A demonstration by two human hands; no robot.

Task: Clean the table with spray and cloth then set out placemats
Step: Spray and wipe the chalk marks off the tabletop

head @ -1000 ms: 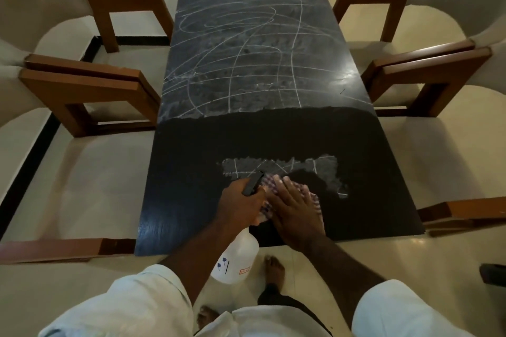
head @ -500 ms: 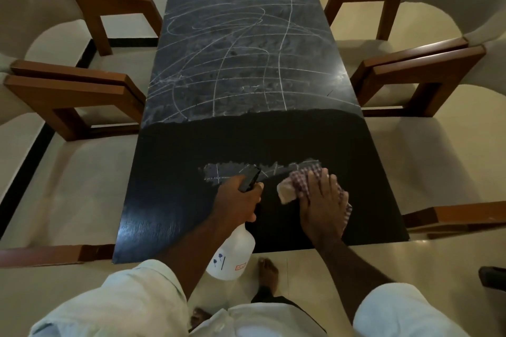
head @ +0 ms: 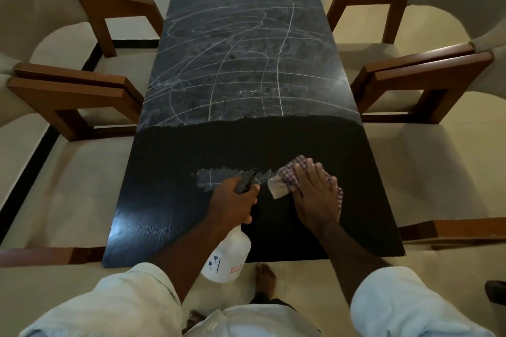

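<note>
— Left of the table (head: 164, 216)?
— Two wooden-armed chairs (head: 79, 98) with pale cushions, drawn close to the table's left edge.
— And the tabletop itself?
— Smeared with white scribbles (head: 241, 57) and a grey film across the table's far half. Dark and wiped on the near half, apart from one streaky patch (head: 210, 179) near the middle.
— Left hand (head: 235, 200)?
— Wrapped tight round the neck of the spray bottle (head: 227, 257), over the table's near half, just under that patch. Black nozzle aimed up the table, white body reaching out past the near edge.
— Right hand (head: 315, 191)?
— Laid flat, fingers spread, pressing the checked cloth (head: 290, 175) onto the table at the patch's right end.
— Together or apart?
— Apart, side by side, close.
— Right of the table?
— Two more matching chairs (head: 416, 82) along that edge.
</note>
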